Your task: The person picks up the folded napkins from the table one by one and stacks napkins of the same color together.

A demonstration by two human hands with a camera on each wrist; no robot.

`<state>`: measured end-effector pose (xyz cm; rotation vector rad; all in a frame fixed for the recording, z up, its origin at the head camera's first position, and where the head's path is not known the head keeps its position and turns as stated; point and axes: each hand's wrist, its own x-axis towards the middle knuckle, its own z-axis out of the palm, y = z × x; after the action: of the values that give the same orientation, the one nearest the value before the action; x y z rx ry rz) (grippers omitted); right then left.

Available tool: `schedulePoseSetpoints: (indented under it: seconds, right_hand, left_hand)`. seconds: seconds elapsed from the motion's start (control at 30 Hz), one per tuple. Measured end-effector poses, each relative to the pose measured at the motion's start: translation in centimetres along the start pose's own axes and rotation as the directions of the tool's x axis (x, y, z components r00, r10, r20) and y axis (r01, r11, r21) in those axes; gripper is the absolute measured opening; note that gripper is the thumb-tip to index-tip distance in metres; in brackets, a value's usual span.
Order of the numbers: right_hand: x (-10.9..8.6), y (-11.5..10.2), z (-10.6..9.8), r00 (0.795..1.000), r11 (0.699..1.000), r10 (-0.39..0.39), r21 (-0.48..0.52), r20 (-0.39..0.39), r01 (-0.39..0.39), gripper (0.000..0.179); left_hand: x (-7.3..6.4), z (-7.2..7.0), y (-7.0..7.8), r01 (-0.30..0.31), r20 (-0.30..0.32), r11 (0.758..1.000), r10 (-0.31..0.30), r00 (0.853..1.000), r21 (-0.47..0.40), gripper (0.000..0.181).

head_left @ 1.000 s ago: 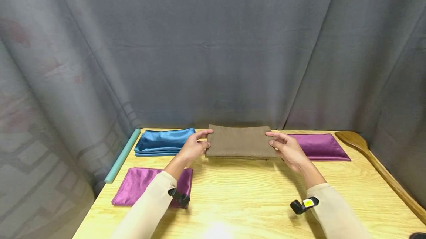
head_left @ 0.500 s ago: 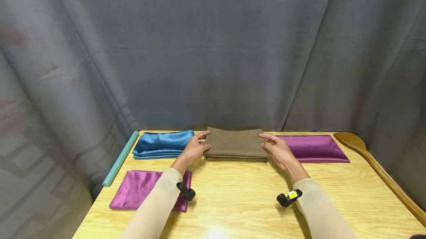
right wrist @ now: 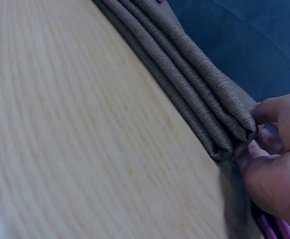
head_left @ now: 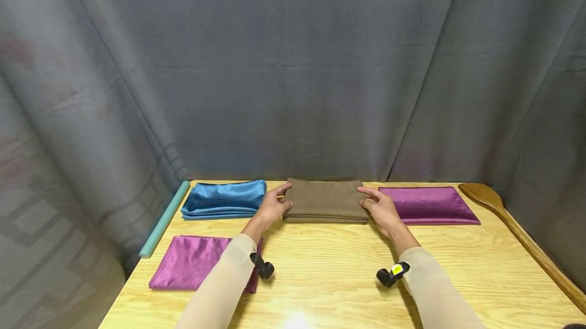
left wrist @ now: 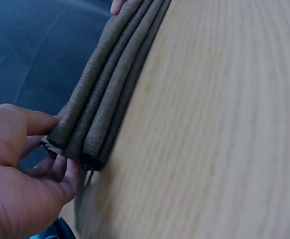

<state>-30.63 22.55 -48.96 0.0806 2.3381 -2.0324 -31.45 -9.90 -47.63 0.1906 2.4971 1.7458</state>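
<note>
A folded brown cloth (head_left: 324, 198) lies at the back middle of the table, stacked in several thick layers with rounded folds facing the person. My left hand (head_left: 270, 208) pinches its left end, thumb and fingers at the upper layers (left wrist: 92, 94) in the left wrist view. At the opposite end, my right hand (head_left: 383, 211) pinches the upper fold between thumb and fingers. In the right wrist view a lower fold (right wrist: 212, 142) sticks out slightly past the upper one beside the fingers.
A folded blue cloth (head_left: 224, 199) lies left of the brown one, a folded purple cloth (head_left: 430, 204) right of it. Another purple cloth (head_left: 192, 263) is under the left forearm. A teal rod (head_left: 165, 219) and a wooden spoon (head_left: 517, 222) line the sides; a grey curtain (head_left: 293, 75) hangs behind.
The upper brown cloth has come down and left, so its right end now lines up closely with the layers below. Both hands have kept their hold on its ends.
</note>
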Motion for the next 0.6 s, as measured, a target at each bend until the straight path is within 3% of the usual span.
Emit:
schedulePoseSetpoints:
  seconds: [0.33,0.6]
  right_hand:
    - [-0.3,0.5,0.6,0.999,0.994,-0.034,-0.108,-0.005,0.033,0.049]
    - [-0.6,0.3,0.3,0.997,0.990,-0.054,-0.126,0.050,0.059,0.057]
  left_hand:
    - [-0.4,-0.1,-1.2,-0.026,0.001,0.999,0.026,1.000,0.025,0.063]
    - [-0.6,-0.2,-1.3,0.012,0.053,1.000,-0.012,0.999,-0.007,0.072]
